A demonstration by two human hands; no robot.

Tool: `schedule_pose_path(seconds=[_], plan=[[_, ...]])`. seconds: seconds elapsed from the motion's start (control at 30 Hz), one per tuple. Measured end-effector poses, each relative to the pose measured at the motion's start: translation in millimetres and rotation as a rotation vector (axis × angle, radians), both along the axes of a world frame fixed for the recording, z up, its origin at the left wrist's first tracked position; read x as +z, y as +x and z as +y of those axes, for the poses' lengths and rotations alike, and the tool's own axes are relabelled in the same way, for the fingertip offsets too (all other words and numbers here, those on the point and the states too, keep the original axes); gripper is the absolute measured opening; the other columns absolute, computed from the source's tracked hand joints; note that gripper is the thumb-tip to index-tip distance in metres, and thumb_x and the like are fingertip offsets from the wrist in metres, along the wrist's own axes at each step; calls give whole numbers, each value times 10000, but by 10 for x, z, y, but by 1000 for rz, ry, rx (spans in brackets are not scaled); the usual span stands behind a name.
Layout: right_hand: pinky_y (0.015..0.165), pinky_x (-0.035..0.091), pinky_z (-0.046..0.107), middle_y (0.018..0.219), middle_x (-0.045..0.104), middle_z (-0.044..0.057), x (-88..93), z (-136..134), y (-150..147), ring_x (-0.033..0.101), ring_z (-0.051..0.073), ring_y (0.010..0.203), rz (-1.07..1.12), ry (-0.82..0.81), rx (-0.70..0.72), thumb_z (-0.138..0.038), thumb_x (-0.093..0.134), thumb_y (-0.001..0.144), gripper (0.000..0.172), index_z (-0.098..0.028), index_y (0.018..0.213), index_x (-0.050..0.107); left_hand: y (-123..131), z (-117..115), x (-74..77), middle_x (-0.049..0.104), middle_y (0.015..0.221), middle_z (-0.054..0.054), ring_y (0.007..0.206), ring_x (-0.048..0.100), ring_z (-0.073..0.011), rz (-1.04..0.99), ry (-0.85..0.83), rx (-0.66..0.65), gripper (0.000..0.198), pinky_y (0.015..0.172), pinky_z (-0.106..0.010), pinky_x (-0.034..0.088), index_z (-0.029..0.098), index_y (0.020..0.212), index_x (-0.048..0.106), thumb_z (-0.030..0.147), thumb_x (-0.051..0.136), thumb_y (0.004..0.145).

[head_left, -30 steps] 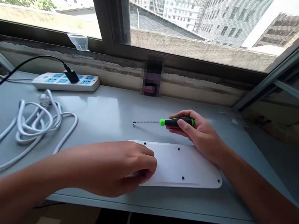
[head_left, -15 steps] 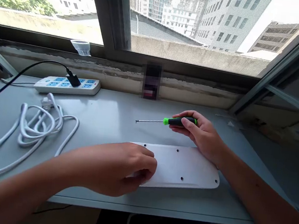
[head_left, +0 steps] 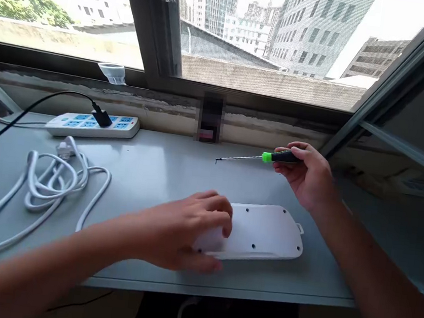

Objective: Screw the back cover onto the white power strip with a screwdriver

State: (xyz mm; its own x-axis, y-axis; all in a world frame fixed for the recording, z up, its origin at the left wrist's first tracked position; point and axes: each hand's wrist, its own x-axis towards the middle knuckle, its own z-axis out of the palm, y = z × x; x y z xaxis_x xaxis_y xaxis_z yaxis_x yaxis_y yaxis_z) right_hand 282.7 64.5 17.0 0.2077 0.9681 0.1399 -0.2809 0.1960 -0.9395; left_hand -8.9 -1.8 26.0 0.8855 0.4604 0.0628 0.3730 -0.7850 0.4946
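Note:
A white power strip (head_left: pixel 265 231) lies face down on the grey table (head_left: pixel 157 168), its back with several screw holes facing up. My left hand (head_left: pixel 184 232) grips the strip's left end, fingers curled over it. My right hand (head_left: pixel 305 175) is raised behind the strip and holds a screwdriver (head_left: pixel 269 157) with a green and black handle. Its thin shaft points left, above the table.
A coiled white cable (head_left: pixel 48 181) lies at the left. A second power strip (head_left: pixel 93 124) with blue sockets and a black plug sits by the window ledge. A small clear cup (head_left: pixel 111 72) stands on the sill. The table's front edge runs just below my left hand.
My right hand has lifted the screwdriver up and to the right, away from the strip. My left hand has shifted its grip and the strip has turned slightly.

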Motion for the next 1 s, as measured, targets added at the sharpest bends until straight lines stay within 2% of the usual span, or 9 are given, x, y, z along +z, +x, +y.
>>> schedule_pose_path(seconds=[0.1,0.2,0.3,0.43,0.53,0.67,0.8,0.9,1.0], plan=[[544,589,229,832,795,24,4,56,76,713,133,590,63,-22,-84,-239,682,734,176,-198,895,624,64,-16,-131,474,1614,-221,1465,461,-439,61,103,15,701,1155,-570,459,184,1430,554,537,827,889],[543,593,223,822,789,27,-42,55,155,712,128,592,107,-58,-135,-235,670,728,155,-196,871,623,80,-14,-167,362,1716,-244,1536,403,-457,166,103,14,841,1216,-630,400,163,1621,394,486,761,936],[522,591,222,811,782,32,-130,36,242,705,128,582,127,-88,-160,-249,722,741,159,-190,856,628,36,41,-107,319,1748,-232,1519,433,-474,251,85,10,865,1204,-639,412,176,1676,341,433,724,945],[476,560,200,778,759,14,-231,95,354,645,95,523,147,-93,-208,-375,833,795,299,-196,850,600,-72,189,-28,389,1722,-185,1477,481,-454,287,64,33,861,1183,-587,439,238,1692,342,415,716,936],[439,526,186,740,739,-2,-264,185,416,612,84,488,159,-97,-246,-431,858,813,365,-203,842,575,-139,305,-30,406,1713,-159,1466,490,-436,306,54,98,863,1178,-554,439,279,1698,338,423,705,931],[385,471,186,712,732,8,-293,263,460,584,88,442,170,-123,-261,-387,832,851,330,-194,820,566,-164,406,-69,419,1693,-157,1460,483,-431,335,63,177,851,1195,-548,398,291,1706,328,533,674,967],[405,495,189,707,728,15,-304,273,451,593,90,459,181,-137,-244,-364,815,875,302,-184,820,578,-136,435,-87,443,1662,-174,1429,497,-413,315,60,181,840,1193,-544,377,272,1707,324,709,544,1025],[402,482,186,700,714,8,-275,256,428,578,86,461,185,-137,-228,-370,822,874,312,-185,816,577,-111,436,-77,460,1642,-170,1423,493,-398,317,50,196,824,1197,-536,368,270,1705,327,707,524,1034],[400,445,182,707,690,4,-234,243,430,556,80,478,188,-138,-229,-334,768,927,277,-182,815,566,-98,434,-62,445,1652,-169,1447,468,-402,335,40,213,871,1206,-534,367,274,1713,308,641,625,990]])
